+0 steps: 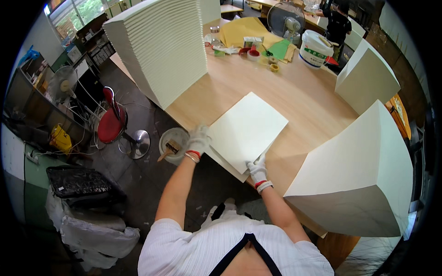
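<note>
A white sheet (248,126) of paper or thin board lies on the wooden table in front of me, slightly askew over a second white sheet (224,162) whose near edge shows beneath it. My right hand (258,170), in a white glove with a red cuff, pinches the near right corner of the upper sheet. At the left edge of the sheets is my left hand (200,139), gloved the same way; motion smears its fingers. Below and left of that hand, a wide brush (172,146) rests across a round pale bucket (163,138).
A tall stack of white sheets (161,50) rises at the table's far left. More white stacks (345,156) stand on the right. Farther back are tape rolls (253,54), yellow paper (241,31), a white tub (315,49) and a fan (286,22). A red stool (111,122) stands left.
</note>
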Demonstrator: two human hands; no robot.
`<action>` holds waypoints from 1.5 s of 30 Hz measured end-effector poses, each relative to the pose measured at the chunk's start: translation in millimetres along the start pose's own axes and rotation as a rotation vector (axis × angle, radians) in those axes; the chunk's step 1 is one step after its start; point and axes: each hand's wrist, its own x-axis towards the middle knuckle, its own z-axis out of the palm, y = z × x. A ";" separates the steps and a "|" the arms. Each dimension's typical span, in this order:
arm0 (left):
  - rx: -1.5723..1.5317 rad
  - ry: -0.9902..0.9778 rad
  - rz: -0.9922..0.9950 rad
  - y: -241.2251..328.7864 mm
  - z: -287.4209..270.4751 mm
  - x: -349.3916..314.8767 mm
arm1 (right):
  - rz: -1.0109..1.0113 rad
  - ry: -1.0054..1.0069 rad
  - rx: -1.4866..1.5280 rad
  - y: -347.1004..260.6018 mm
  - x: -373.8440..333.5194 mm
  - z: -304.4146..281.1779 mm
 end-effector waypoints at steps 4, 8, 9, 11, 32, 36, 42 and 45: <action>0.012 -0.229 0.010 -56.6 -10.6 -7.5 | -0.262 -0.230 -0.818 -10.6 -17.7 -15.8; -0.013 -0.284 0.161 -74.7 -7.8 -13.7 | -0.301 -0.306 -1.121 -58.1 -57.0 -7.1; -0.024 -0.274 0.191 -77.2 -13.1 -16.7 | -0.316 -0.304 -1.133 -57.0 -58.8 -4.9; 0.015 -0.248 0.246 -81.3 -23.6 -23.3 | -0.344 -0.302 -1.156 -53.7 -63.1 -3.3; 0.244 -0.182 0.311 -81.6 -25.5 -22.3 | -0.349 -0.278 -1.083 -37.9 -59.4 -3.4; 0.278 -0.182 0.315 -76.1 -29.5 -23.3 | -0.336 -0.277 -1.093 -35.1 -58.5 -2.3; 0.235 -0.272 0.293 -69.1 -37.5 -20.1 | -0.365 -0.300 -1.014 -36.9 -60.7 -15.8; 0.335 -0.067 0.411 -59.8 -47.7 -22.8 | -0.299 -0.347 -0.866 -45.9 -77.4 -51.9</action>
